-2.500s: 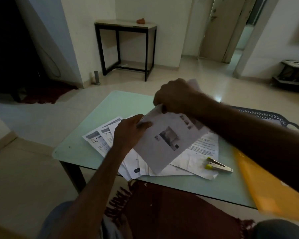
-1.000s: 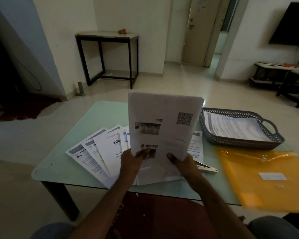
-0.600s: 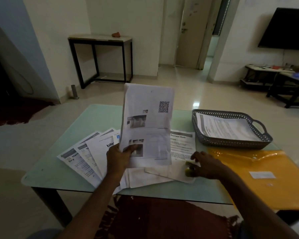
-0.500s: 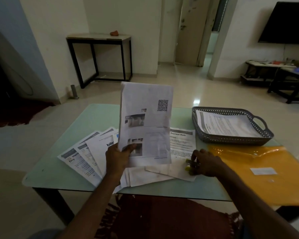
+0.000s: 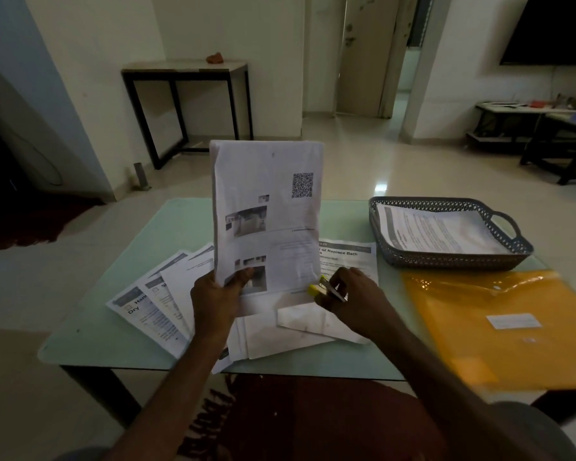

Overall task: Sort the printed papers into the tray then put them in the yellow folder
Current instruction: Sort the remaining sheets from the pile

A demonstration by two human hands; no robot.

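Has lifted stapler (image 5: 326,289) off the loose papers (image 5: 153,307) since half a second back; holds it now by the lower right corner of sheaf (image 5: 266,194).
Leaves papers fanned flat on table (image 5: 180,221) at left, unsorted. Pinches sheaf upright in left hand (image 5: 213,294), thumb across the lower left corner, fingers hidden behind. Grips stapler in right hand (image 5: 356,301), fingers curled round it, just beside the sheaf's bottom edge; cannot tell whether touching. Looks mid-sort: fastening one set before filing. Next likely calls for feeding that corner into the stapler's mouth, keeping pages square, squeezing, then carrying the set right to tray (image 5: 446,261), already holding printed pages. Folder (image 5: 496,321) farthest right, flat on the table, nearer than tray, apparently unopened.
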